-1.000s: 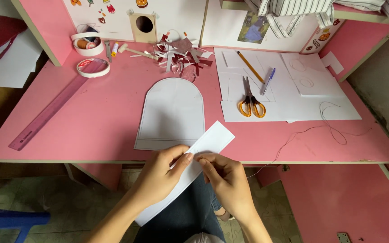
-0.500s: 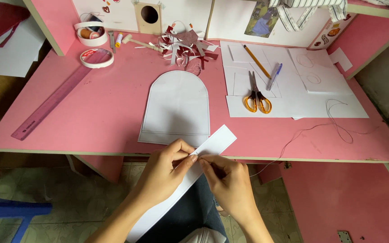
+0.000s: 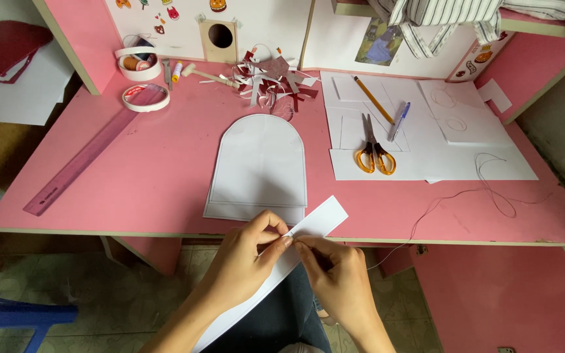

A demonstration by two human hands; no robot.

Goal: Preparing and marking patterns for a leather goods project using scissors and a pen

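Since a moment ago the paper strip (image 3: 295, 252) has hardly moved: the left hand (image 3: 246, 252) and right hand (image 3: 335, 274) still pinch its middle, just off the desk's (image 3: 132, 183) front edge. Its lower end is cut off by the frame; whatever sits between the fingertips is too small to tell.

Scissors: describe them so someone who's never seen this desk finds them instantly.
On the pink desk, look right of the arch-shaped white card to the spread of white sheets. The scissors lie shut on those sheets, blades pointing away from the person. Their orange handles set them apart from the pencil and blue pen beside them.
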